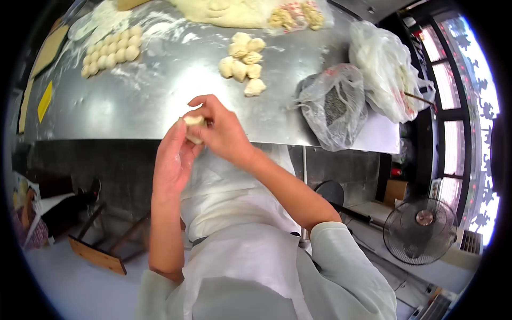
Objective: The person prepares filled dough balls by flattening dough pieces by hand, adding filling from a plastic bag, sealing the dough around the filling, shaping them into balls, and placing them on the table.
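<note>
Between my two hands, near the front edge of the metal table [144, 112], is a small pale dough piece [195, 121]. My left hand [177, 152] has its fingers wrapped around the dough from the left and below. From the right, my right hand [221, 128] grips the same piece, its thumb and fingers curled over it. Beyond the hands lies a loose group of torn dough pieces [240, 68]. Rows of round dough balls [113, 51] sit at the back left, with white flour around them. A large dough slab [224, 12] lies along the far side.
Clear plastic bags, one with dark contents [336, 104] and a white one [381, 69], stand at the table's right. A yellow sticker [45, 101] is at the left. Below are a wooden stool [97, 255], a fan [420, 231] and a seated person [33, 218].
</note>
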`<state>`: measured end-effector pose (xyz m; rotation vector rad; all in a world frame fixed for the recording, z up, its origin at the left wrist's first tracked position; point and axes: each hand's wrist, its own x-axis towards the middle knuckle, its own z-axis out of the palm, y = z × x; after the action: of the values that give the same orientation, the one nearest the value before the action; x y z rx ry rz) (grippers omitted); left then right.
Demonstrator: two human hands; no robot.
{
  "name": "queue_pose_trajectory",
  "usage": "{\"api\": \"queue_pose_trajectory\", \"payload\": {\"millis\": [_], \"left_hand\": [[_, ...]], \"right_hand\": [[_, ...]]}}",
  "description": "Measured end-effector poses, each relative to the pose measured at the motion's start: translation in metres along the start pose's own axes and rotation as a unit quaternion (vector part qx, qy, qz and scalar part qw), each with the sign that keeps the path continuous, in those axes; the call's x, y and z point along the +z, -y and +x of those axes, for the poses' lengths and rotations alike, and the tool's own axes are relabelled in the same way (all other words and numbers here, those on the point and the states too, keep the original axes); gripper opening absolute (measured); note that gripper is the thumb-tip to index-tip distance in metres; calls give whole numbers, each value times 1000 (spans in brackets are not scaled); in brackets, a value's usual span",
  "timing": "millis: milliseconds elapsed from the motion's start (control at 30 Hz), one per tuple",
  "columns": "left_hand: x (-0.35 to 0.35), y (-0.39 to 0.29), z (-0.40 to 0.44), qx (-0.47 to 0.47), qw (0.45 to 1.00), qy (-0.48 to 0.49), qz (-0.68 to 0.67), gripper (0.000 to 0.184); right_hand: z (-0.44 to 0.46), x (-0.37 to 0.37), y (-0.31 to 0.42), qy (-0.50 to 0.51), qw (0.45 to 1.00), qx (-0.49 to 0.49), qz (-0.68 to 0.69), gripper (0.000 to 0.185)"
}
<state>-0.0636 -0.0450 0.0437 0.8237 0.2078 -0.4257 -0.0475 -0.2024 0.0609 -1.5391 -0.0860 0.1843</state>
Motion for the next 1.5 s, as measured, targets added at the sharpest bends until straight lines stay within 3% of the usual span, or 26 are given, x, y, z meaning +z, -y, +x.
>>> {"api": "queue_pose_trajectory", "payload": {"millis": [100,200,300,333,400,433,533,633,833,1233,1333,1500], "left_hand": [[5,19,11,-69,995,44,56,45],[29,38,9,-111,991,51,52,43],[44,52,9,-179,979,77,-58,42],[48,54,10,-196,972,84,-100,42],[54,61,13,-202,968,94,-114,41],[61,62,12,-207,967,100,-108,41],[83,69,13,-224,963,131,-67,40],[97,78,14,-243,956,161,-32,39],[102,89,7,-248,958,141,11,41],[146,104,15,-233,959,155,51,38],[151,98,15,-221,962,153,53,40],[150,93,24,-197,965,168,40,44]], "right_hand": [[-25,-21,2,-26,995,-23,-93,43],[-51,-61,10,-41,952,-129,-275,40],[-86,-121,19,-112,930,-198,-290,31],[-99,-142,27,-180,952,-75,-236,23],[-112,-196,18,-324,920,-12,-221,19],[-116,-224,12,-337,894,-13,-295,21],[-122,-260,9,-241,822,24,-516,33],[-119,-248,23,-206,802,12,-560,50],[-105,-251,19,-181,802,91,-561,58],[-92,-249,-10,-251,827,-10,-502,53],[-92,-256,-11,-195,831,-52,-519,48],[-87,-251,-1,-200,853,-7,-481,53]]}}
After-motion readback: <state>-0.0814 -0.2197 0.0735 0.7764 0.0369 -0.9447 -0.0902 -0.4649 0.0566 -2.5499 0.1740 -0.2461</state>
